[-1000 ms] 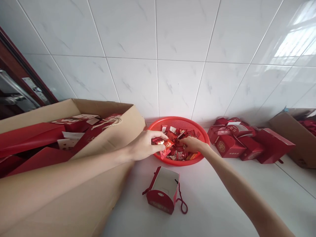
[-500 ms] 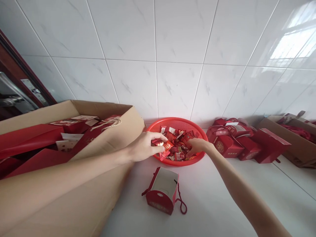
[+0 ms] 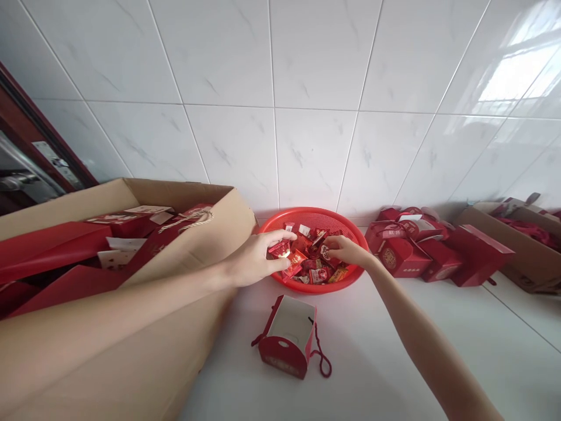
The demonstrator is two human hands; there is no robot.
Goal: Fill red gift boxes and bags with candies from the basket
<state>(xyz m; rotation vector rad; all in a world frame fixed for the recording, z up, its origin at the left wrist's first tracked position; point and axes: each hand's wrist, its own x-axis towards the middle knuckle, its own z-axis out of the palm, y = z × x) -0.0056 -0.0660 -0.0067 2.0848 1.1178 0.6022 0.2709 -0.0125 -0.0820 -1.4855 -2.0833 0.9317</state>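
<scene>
Left hand (image 3: pixel 254 257): fingers curled around wrapped candies (image 3: pixel 294 262) at left of red mesh basket (image 3: pixel 322 221); right hand (image 3: pixel 350 251) touches another candy (image 3: pixel 325 252) inside, grip unclear. Probably light, slick; pinch wrapper ends.

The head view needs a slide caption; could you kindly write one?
Left hand holding wrapped sweets, right hand among more in a red basket, an open red box in front.

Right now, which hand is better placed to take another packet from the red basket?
Probably the right hand: it reaches among the packets in the red basket, while the left hand holds some.
</scene>
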